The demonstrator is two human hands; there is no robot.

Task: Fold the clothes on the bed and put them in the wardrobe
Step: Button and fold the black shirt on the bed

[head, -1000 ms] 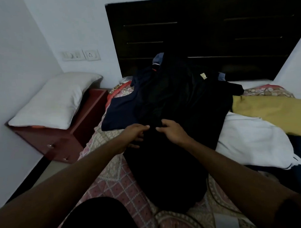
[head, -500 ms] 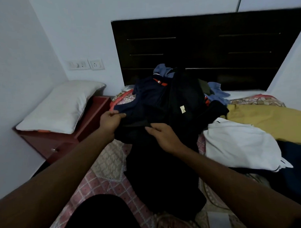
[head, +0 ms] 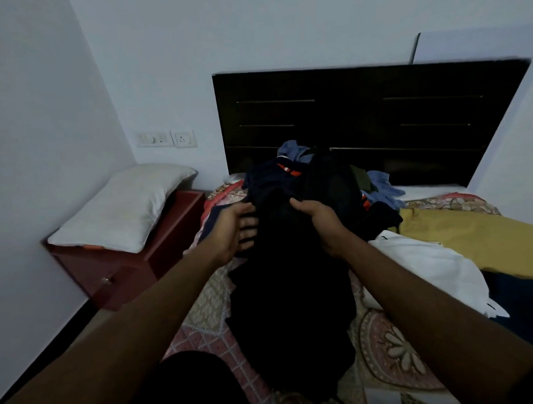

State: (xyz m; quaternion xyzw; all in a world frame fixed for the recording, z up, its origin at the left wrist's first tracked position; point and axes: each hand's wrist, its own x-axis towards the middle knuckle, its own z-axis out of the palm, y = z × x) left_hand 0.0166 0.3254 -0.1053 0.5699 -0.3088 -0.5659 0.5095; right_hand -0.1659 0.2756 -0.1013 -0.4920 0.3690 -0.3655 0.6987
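One black garment [head: 286,291] lies lengthwise down the middle of the bed [head: 385,348], running from the near edge up toward the headboard [head: 362,114]. Its far end is lifted by both hands. The left hand [head: 230,230] grips the garment's left side, thumb on top and fingers [head: 248,228] curled beneath the cloth. The right hand [head: 320,227] clamps the right side from above, its fingers bent over a bunch of the fabric. Just behind the hands, against the headboard, is a heap of clothes [head: 288,180] in dark navy, blue and black with orange trim. On the right half of the bed a white garment [head: 427,265] lies just beside the black one. A mustard-yellow garment [head: 472,240] is spread beyond it toward the right edge. A dark blue piece [head: 519,301] lies at the near right edge. The bed cover is patterned in pink and cream. Left of the bed stands a red bedside cabinet [head: 125,267] with a white pillow [head: 123,206] on top. Wall switches [head: 166,138] sit above it on the pale wall.
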